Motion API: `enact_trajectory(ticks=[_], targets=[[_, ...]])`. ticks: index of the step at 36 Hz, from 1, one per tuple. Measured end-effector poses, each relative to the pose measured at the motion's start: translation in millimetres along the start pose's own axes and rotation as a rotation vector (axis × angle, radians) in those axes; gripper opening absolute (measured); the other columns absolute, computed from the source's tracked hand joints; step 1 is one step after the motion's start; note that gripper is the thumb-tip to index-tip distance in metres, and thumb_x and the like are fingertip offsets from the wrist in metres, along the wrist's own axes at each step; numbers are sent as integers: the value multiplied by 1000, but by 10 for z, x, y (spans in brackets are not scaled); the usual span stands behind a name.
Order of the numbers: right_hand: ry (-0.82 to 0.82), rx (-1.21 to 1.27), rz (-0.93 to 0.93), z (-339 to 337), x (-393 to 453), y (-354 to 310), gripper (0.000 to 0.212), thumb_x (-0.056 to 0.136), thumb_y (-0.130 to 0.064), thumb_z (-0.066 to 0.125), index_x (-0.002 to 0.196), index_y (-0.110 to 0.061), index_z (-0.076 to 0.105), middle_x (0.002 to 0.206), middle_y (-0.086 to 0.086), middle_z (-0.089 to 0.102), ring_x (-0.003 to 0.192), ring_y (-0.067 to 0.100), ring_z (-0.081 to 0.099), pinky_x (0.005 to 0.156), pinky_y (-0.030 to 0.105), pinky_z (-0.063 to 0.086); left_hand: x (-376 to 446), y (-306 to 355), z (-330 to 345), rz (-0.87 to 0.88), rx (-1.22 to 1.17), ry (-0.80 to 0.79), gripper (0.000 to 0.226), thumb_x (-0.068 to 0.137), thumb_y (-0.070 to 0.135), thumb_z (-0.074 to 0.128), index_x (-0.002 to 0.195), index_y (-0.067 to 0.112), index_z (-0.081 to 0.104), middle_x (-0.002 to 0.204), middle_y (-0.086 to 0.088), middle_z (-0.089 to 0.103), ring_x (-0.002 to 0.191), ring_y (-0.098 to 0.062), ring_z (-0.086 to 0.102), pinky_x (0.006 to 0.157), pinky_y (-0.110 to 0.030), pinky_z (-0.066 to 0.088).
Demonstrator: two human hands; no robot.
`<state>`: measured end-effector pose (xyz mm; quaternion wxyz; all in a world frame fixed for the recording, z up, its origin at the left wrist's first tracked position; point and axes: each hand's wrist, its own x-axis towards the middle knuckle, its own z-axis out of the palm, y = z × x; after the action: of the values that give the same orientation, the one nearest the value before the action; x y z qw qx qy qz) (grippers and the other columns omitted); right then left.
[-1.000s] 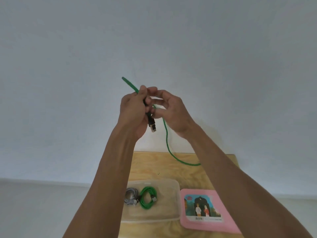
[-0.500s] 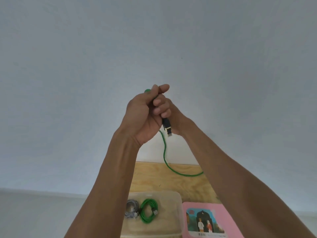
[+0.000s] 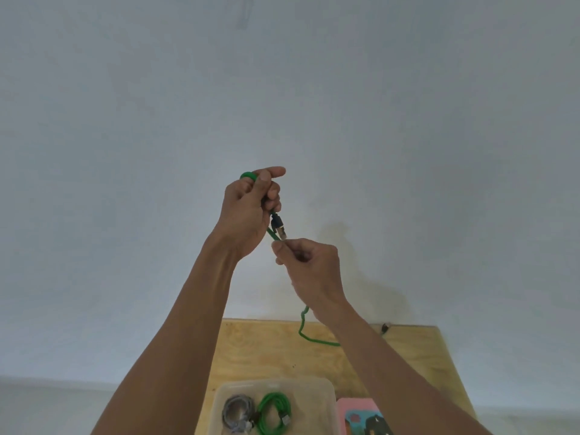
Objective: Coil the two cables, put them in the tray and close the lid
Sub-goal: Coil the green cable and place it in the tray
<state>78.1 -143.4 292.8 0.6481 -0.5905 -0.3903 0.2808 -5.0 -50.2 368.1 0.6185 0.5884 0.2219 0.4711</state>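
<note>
At the near edge of the view, a clear plastic tray [image 3: 326,400] is seen on the wooden desk [image 3: 251,350]. Two coiled cables are held in it side by side: a grey cable [image 3: 237,416] on the left and a green coil [image 3: 273,412] just beside it on the right. Close to the tray's right side, a pink lid [image 3: 354,409] with a picture on it is laid flat on the desk, only partly in view.

Farther back, a loose green cable [image 3: 302,328] is seen trailing across the desk and rising towards the hands, which are raised in front of a pale wall [image 3: 408,120]. The cable is pinched between thumb and fingertips of the right hand [image 3: 309,262], whose other fingers are curled in. Just above it, the left hand [image 3: 249,208] is closed around a loop of the same cable, with a bend of green showing over the knuckles and the forefinger stretched out. The dark plug [image 3: 279,226] hangs from this fist, its tip just above the right thumb. A small dark object [image 3: 384,327] is seen at the desk's far edge; what it is cannot be told.
</note>
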Motion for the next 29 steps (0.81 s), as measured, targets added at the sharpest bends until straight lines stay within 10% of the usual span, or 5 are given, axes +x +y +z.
enact_trajectory(ticks=[9,15,23,29], targets=[[-13,-352,-319,-285,150,-169,10,84,-17,74,92,-21,78,69,-20,67,51,2,55,57,11,43,-57,-38,-118,93,407,-118,27,107,16,42,117,6,66,90,-5,71,74,-15,57,68,-30,48],[-212,-550,-522,-555,512,-541,13,77,-24,81,89,-27,76,75,-15,72,58,11,59,63,35,54,-196,-30,-68,-14,600,-284,33,108,17,39,101,-1,66,86,-10,73,75,-15,68,65,-18,49],[-416,-367,-574,-662,806,-861,25,59,-12,94,75,-15,75,67,-15,70,60,8,59,58,19,46,-248,-42,61,-363,113,-397,66,104,54,24,96,2,62,59,-10,53,53,-19,43,60,-30,39],[-492,-292,-617,-667,814,-949,29,60,-7,93,80,4,75,77,10,75,72,22,73,68,37,59,-265,4,116,-443,39,-506,77,101,62,17,88,2,63,53,-9,50,51,-19,39,56,-29,40]])
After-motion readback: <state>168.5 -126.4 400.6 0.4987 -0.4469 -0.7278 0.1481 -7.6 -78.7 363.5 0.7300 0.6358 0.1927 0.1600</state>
